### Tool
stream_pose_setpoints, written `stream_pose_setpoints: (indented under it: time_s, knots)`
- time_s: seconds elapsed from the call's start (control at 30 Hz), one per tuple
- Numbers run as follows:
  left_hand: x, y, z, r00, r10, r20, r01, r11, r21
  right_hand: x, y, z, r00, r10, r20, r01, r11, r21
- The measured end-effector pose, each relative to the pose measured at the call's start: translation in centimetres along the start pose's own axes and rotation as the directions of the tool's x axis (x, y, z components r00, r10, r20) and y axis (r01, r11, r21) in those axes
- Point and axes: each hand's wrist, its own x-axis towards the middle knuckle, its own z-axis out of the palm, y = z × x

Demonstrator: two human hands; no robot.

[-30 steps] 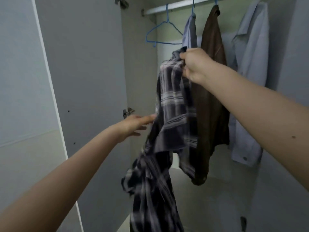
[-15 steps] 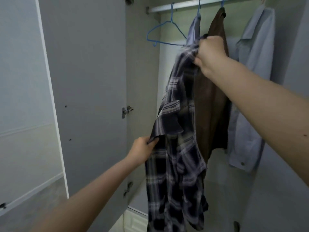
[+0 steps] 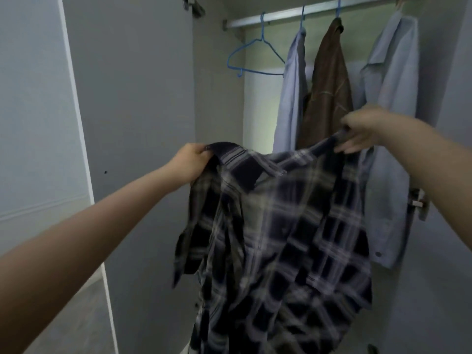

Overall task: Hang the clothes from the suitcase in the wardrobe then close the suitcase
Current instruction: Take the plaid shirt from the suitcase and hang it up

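Plaid shirt (image 3: 286,226) is spread btwn both hands in front of the open wardrobe, not yet hung. Left hand (image 3: 190,162) grips collar edge at 9 o'clock, fingers curled round cloth; right hand (image 3: 362,134) pinches the other shoulder at 2 o'clock, blurred. Empty blue hanger (image 3: 255,57) on rail (image 3: 306,12) at 12 o'clock. 3 garments already up. Left, by my judgement: hang this one, close suitcase (not in view).

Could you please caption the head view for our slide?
Both hands, left hand and right hand, spread a plaid shirt below an empty blue hanger.
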Motion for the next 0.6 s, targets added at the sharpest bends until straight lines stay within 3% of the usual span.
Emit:
stream_pose_setpoints:
  time_s: [0.07,0.13,0.23,0.27,0.43,0.53,0.6]
  knots:
    - [0.4,1.3,0.2,0.993,-0.115,-0.002,0.11,0.953,-0.282,-1.4,-0.3,1.3,0.989,0.025,0.147,-0.023,1.0,-0.016]
    - [1.0,2.6,0.8,0.981,-0.162,0.103,0.19,0.892,-0.409,-3.1,-1.5,3.3,0.97,-0.126,0.209,0.149,0.984,-0.095]
    - [1.5,4.5,1.8,0.968,-0.154,0.197,0.235,0.833,-0.502,-6.5,-3.3,6.4,0.766,-0.233,0.599,0.342,0.937,-0.073]
    - [1.7,5.0,1.9,0.966,-0.149,0.212,0.241,0.817,-0.524,-7.3,-3.5,7.3,0.719,-0.251,0.648,0.395,0.915,-0.083]
    - [1.9,5.7,0.4,0.931,-0.14,0.337,0.319,0.76,-0.567,-7.3,-3.0,9.2,0.797,-0.43,0.424,0.44,0.894,0.082]
    - [1.8,4.8,-0.6,0.965,-0.038,0.258,0.182,0.806,-0.563,-7.1,-2.3,8.9,0.814,-0.444,0.375,0.43,0.894,0.125]
    - [1.5,3.8,-1.6,0.965,0.029,0.261,0.096,0.885,-0.455,-7.1,-2.2,9.0,0.838,-0.431,0.336,0.408,0.902,0.14]
